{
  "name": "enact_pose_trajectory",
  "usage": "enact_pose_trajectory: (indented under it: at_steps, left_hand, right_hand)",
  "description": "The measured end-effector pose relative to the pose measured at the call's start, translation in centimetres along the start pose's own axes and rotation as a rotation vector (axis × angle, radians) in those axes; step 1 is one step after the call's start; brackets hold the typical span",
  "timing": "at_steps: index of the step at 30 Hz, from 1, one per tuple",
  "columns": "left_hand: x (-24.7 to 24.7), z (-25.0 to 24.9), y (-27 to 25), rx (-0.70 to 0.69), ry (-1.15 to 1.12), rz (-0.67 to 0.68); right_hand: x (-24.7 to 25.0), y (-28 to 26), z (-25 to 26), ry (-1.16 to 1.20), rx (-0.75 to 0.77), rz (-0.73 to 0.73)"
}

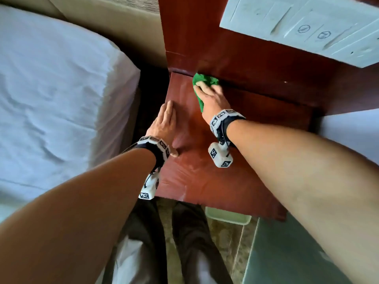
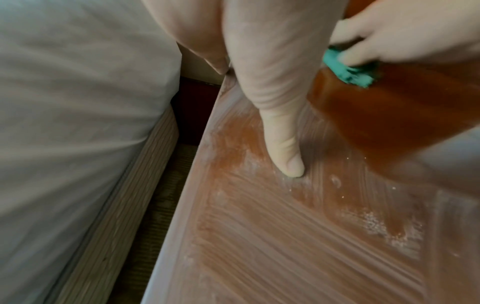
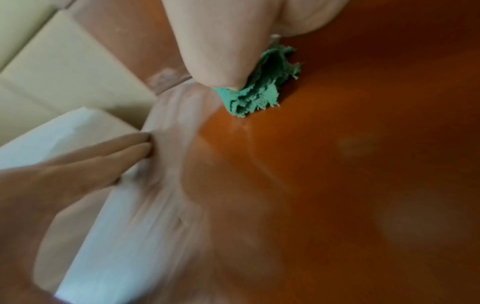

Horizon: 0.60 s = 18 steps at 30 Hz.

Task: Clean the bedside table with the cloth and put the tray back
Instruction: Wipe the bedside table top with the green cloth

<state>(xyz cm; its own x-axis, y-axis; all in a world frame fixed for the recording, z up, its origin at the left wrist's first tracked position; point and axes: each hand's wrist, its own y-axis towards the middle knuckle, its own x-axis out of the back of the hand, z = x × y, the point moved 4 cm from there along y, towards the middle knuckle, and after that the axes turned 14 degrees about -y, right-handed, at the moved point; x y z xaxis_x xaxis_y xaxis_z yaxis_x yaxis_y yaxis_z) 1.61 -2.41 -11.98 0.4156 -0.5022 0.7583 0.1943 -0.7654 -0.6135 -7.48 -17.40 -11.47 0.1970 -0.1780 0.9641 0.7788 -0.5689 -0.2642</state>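
The bedside table (image 1: 215, 181) has a reddish wooden top with pale dusty wipe streaks (image 2: 285, 246). My right hand (image 1: 211, 95) grips a bunched green cloth (image 1: 205, 78) and presses it on the top's far edge, against the upright wooden back panel. Its thumb pins the cloth (image 3: 257, 92) in the right wrist view. My left hand (image 1: 166, 119) lies flat and open on the left part of the top, its thumb (image 2: 283, 144) touching the dusty wood. A pale tray (image 1: 227, 217) sits on the floor under the table's front edge, partly hidden.
A bed with a white sheet (image 1: 51, 89) stands close on the left, with a narrow dark gap between. A white switch panel (image 1: 307, 25) is mounted on the wooden back panel (image 1: 256, 64). My legs stand in front of the table.
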Motion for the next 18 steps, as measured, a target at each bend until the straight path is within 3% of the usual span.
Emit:
enact_pose_trajectory:
  at_steps: [4, 7, 12, 18]
  left_hand:
    - [0.2, -0.3, 0.0, 0.004, 0.095, 0.019]
    - [0.4, -0.5, -0.3, 0.018, 0.108, 0.017]
    - [0.7, -0.6, -0.3, 0.048, 0.085, 0.044]
    - [0.7, -0.7, -0.4, 0.067, 0.062, 0.055]
  right_hand:
    - [1.3, 4.7, 5.3, -0.004, 0.197, 0.029]
    - [1.4, 5.4, 5.7, 0.03, 0.233, 0.038]
    - [0.5, 1.4, -1.2, 0.057, 0.035, -0.06]
    - [-1.2, -5.5, -9.9, 0.016, -0.292, 0.057]
